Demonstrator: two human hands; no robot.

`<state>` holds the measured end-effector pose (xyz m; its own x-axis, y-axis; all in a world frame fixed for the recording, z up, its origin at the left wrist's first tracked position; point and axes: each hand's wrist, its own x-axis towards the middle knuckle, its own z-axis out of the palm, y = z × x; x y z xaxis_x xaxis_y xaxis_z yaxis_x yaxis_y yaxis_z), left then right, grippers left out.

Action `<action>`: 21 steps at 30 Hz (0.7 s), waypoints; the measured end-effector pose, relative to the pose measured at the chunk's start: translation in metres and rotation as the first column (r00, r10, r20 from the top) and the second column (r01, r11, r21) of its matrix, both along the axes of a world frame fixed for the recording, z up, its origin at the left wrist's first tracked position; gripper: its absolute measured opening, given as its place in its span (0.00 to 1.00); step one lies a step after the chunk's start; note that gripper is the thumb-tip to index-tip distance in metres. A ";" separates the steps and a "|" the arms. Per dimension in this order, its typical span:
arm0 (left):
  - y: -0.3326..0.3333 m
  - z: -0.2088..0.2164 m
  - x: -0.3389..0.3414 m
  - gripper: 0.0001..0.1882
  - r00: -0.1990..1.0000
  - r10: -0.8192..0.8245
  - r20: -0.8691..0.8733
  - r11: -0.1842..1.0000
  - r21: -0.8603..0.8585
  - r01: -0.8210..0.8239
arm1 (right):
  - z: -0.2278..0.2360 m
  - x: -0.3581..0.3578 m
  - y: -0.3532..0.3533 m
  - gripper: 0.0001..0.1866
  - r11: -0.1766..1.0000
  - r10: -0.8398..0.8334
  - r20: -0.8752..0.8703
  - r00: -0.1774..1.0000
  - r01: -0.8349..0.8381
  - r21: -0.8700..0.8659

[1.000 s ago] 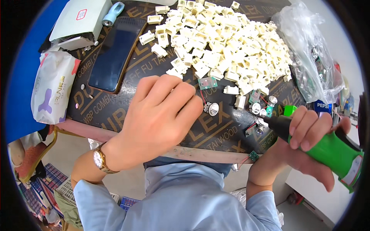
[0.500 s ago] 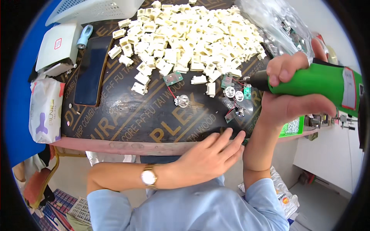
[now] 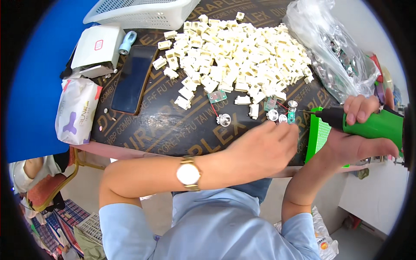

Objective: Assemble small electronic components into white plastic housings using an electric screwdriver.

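My right hand (image 3: 353,125) is wrapped round a green electric screwdriver (image 3: 385,130), whose thin bit points left above a green tray (image 3: 313,143). My left hand (image 3: 266,147), with a gold watch on its wrist, is closed with curled fingers at the table's near right. Its fingertips are at a small cluster of parts; what they pinch is hidden. Just beyond them are small green circuit boards (image 3: 270,103) wired to clear round reflectors (image 3: 272,115). Another circuit board (image 3: 217,96) with a red wire and reflector (image 3: 224,120) lies farther left.
A large heap of cream plastic housings (image 3: 242,56) covers the far middle. Back right is a clear bag (image 3: 342,56) of parts. On the left are a phone (image 3: 134,80), a white box (image 3: 97,47), a tissue pack (image 3: 78,110), a blue flashlight (image 3: 128,42) and a white basket (image 3: 143,15).
My left hand has moved right and forward, its fingers curling over the small parts. The screwdriver has drawn right and nearer, away from the boards. The view has shifted.
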<state>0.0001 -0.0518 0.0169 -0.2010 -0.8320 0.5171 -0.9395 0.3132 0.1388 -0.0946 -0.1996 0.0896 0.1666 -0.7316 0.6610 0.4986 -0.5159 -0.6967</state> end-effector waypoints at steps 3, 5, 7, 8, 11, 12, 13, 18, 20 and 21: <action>0.021 0.018 0.045 0.13 0.994 0.104 -0.036 0.991 0.085 -0.101 | -0.003 -0.007 -0.007 0.63 0.992 0.127 0.025 0.992 -0.128 0.019; 0.036 0.019 0.079 0.11 0.962 0.273 0.008 0.957 0.095 -0.273 | -0.007 0.001 -0.003 0.63 0.998 0.067 -0.015 0.998 -0.067 0.012; 0.045 0.010 0.098 0.09 0.928 0.373 0.013 0.920 0.126 -0.371 | -0.010 0.010 0.006 0.64 1.000 0.017 -0.051 0.999 -0.017 0.011; 0.045 0.004 0.102 0.10 0.928 0.372 -0.013 0.922 0.123 -0.367 | -0.010 0.012 0.012 0.62 0.998 0.003 -0.119 0.993 0.005 0.064; 0.038 -0.011 0.099 0.12 0.952 0.297 -0.070 0.949 0.134 -0.286 | -0.010 0.019 0.025 0.62 0.990 -0.033 -0.221 0.975 0.062 0.123; 0.038 -0.012 0.096 0.13 0.955 0.284 -0.088 0.952 0.147 -0.270 | -0.012 0.018 0.026 0.62 0.992 0.028 -0.231 0.973 0.001 0.125; 0.038 -0.013 0.094 0.13 0.965 0.234 -0.118 0.967 0.129 -0.219 | -0.014 0.018 0.027 0.62 0.990 0.090 -0.242 0.966 -0.059 0.131; 0.032 -0.017 0.085 0.12 0.966 0.016 -0.258 0.989 0.144 0.022 | -0.020 0.034 0.033 0.66 0.889 0.429 -0.038 0.902 -0.414 0.196; 0.026 -0.028 0.090 0.13 0.927 -0.016 -0.374 0.987 0.141 0.075 | -0.021 0.048 0.036 0.69 0.889 0.452 -0.141 0.881 -0.431 0.155; 0.025 -0.033 0.091 0.14 0.878 -0.043 -0.477 0.984 0.133 0.121 | -0.014 0.050 0.046 0.70 0.952 0.304 -0.361 0.882 -0.264 0.156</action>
